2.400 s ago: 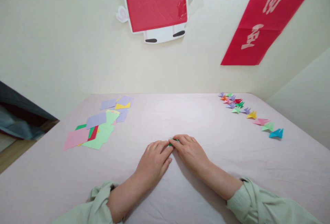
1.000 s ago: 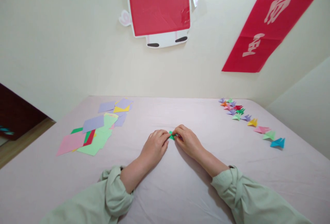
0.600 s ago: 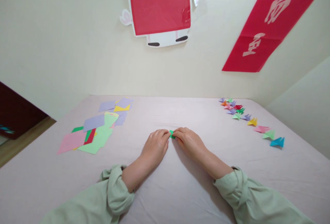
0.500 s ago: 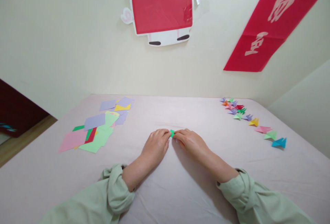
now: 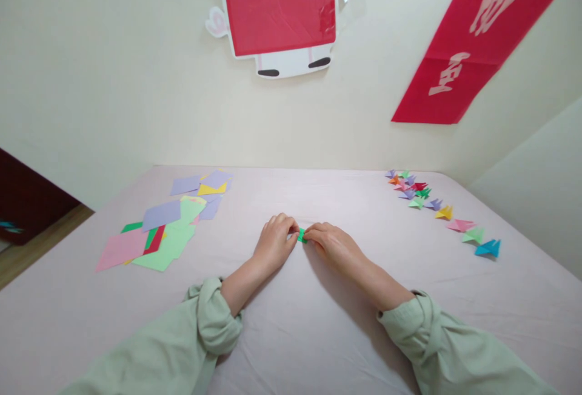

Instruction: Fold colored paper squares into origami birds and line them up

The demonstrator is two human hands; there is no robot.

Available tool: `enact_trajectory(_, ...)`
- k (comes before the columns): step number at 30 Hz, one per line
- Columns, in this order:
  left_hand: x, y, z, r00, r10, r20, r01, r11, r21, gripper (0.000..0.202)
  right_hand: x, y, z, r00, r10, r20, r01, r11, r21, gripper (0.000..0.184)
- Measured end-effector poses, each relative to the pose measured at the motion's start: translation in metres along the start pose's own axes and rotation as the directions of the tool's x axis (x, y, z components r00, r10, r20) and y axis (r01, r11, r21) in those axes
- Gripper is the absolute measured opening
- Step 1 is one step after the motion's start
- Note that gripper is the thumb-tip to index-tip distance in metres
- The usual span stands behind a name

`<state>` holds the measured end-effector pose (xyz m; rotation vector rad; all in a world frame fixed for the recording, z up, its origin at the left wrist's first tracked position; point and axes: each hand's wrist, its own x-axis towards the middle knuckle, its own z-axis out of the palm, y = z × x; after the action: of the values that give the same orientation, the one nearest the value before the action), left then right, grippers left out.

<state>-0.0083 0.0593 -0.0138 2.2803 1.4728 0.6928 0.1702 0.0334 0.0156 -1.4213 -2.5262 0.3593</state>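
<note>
My left hand and my right hand meet at the middle of the pale pink sheet. Between their fingertips they pinch a small folded green paper, most of it hidden by the fingers. Both hands rest low on the surface with fingers curled. Pale green sleeves cover both forearms.
A loose pile of flat coloured paper squares lies to the left. A row of several small folded paper shapes runs along the right side, ending in a blue one. Red paper decorations hang on the wall behind.
Both hands have slid a little farther away from me while still pinching the green paper. The view has shifted slightly.
</note>
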Motion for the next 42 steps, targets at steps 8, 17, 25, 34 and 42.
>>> enact_trajectory(8, 0.009, -0.001, -0.004, 0.997, -0.012, 0.076, 0.01, 1.0, 0.019, 0.006, 0.002, 0.006, 0.004, 1.0, -0.025, -0.014, 0.025, 1.0, 0.0, 0.031)
enact_trajectory(17, 0.016, 0.006, -0.005, 0.993, 0.004, 0.115, -0.023, 0.987, 0.161, 0.008, 0.001, 0.001, -0.001, 0.999, -0.011, 0.05, 0.014, 0.998, -0.061, 0.029)
enact_trajectory(25, 0.014, 0.008, -0.001, 0.996, -0.008, 0.086, -0.01, 0.978, 0.207, 0.01, -0.003, -0.001, 0.002, 0.998, -0.011, 0.064, 0.019, 0.993, -0.117, 0.026)
enact_trajectory(34, 0.013, 0.008, -0.005, 0.996, -0.02, 0.092, -0.001, 0.975, 0.221, 0.009, -0.003, -0.004, 0.001, 0.997, -0.007, 0.073, 0.016, 0.993, -0.12, 0.024)
enact_trajectory(42, 0.013, 0.0, -0.009, 0.989, 0.046, 0.139, -0.06, 0.994, 0.094, 0.008, -0.003, 0.001, 0.003, 0.999, -0.024, 0.041, 0.028, 0.995, -0.091, 0.028)
